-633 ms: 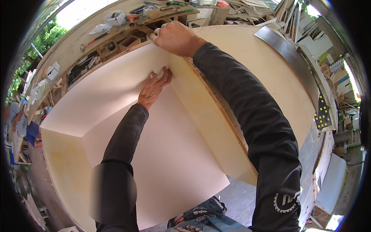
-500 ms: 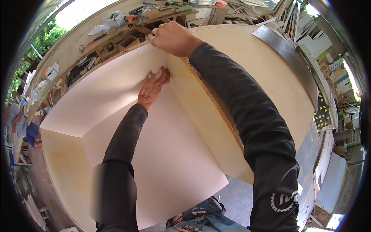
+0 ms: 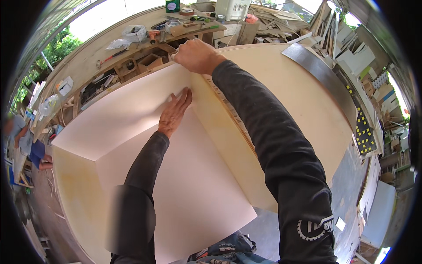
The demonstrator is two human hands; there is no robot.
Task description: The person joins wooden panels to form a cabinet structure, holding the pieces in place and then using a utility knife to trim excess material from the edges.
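A large open wooden box, or cabinet carcass, fills the middle, with a white upright panel (image 3: pixel 118 114) at its far side and a broad white inner panel (image 3: pixel 184 180). Pale yellow boards stand along its right side (image 3: pixel 233 149) and left side (image 3: pixel 79 189). My left hand (image 3: pixel 173 115) presses against the far white panel beside the inner right corner, fingers stretched out. Above it, my right hand (image 3: pixel 200 56) is closed over the top edge at that same corner. Its fingertips are partly hidden behind the edge.
Behind the box runs a workbench (image 3: pixel 96 50) with a hammer (image 3: pixel 112 57), a drill (image 3: pixel 153 35) and plastic bags. A large pale board (image 3: pixel 281 88) lies to the right, under a dark curved strip (image 3: pixel 321 72). Scrap wood (image 3: pixel 281 26) is piled beyond. Another person (image 3: pixel 26 141) is at far left.
The scene has shifted slightly downward in view, showing more of the far bench. Both hands keep their places at the corner; the left fingers lie a little straighter.
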